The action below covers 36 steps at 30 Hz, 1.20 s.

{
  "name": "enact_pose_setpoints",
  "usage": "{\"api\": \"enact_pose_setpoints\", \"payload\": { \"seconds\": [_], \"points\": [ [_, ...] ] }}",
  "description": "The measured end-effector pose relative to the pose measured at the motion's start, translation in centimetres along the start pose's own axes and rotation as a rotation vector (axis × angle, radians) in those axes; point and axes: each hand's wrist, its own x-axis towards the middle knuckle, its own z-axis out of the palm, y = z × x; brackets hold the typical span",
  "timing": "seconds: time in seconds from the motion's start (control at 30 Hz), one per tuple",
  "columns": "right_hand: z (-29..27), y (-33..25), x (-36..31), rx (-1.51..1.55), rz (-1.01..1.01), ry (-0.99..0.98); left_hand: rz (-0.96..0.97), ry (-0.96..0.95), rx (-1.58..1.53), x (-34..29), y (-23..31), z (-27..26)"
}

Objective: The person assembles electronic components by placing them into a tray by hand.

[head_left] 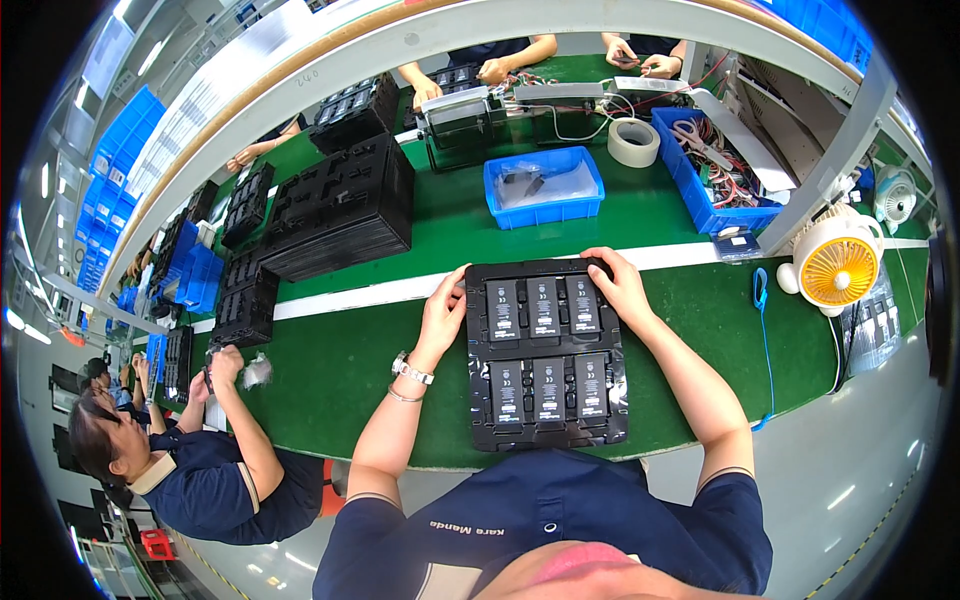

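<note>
In front of me on the green tabletop is a black plastic tray point(540, 349). Several flat black batteries point(543, 306) with pale print lie in its moulded pockets, in two rows. My left hand point(446, 308) grips the tray's left edge near the far corner, fingers curled against the side. The far right corner is held by my right hand point(621, 284), with the thumb over the rim and the other fingers bent around the edge. The undersides of both grips are hidden.
Beyond the tray stands a blue bin point(545, 212) with clear bags. Stacked black trays point(345, 215) rise at left. A tape roll point(633, 143), a blue bin of wires point(690, 185) and a yellow-orange fan point(838, 262) are at right. A co-worker point(230, 490) sits at left; others work across the table.
</note>
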Motion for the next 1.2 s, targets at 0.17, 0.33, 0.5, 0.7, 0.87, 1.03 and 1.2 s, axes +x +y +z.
{"api": "enact_pose_setpoints", "payload": {
  "seconds": [0.17,0.33,0.5,0.7,0.87,1.03,1.2],
  "points": [
    [0.1,0.3,0.0,-0.003,-0.017,0.004,0.02,-0.006,-0.072,0.0,0.0,0.0],
    [0.0,0.0,0.0,-0.001,-0.017,0.003,0.031,-0.008,-0.138,0.0,-0.3,-0.1],
    [0.0,-0.1,0.0,0.004,-0.016,0.008,-0.115,-0.052,-0.249,0.2,-0.8,-0.7],
    [0.0,-0.3,0.0,-0.004,-0.011,-0.002,-0.159,-0.06,-0.378,0.7,-0.9,-1.4],
    [0.0,-0.2,0.0,-0.005,-0.026,0.01,-0.193,-0.098,-0.44,0.9,-0.3,-1.8],
    [0.0,-0.2,0.0,-0.007,-0.007,0.006,-0.153,-0.219,-0.467,0.9,-0.2,-2.2],
    [0.1,0.3,0.1,-0.011,-0.018,0.005,-0.136,-0.233,-0.453,0.8,-0.6,-2.2]
  ]
}}
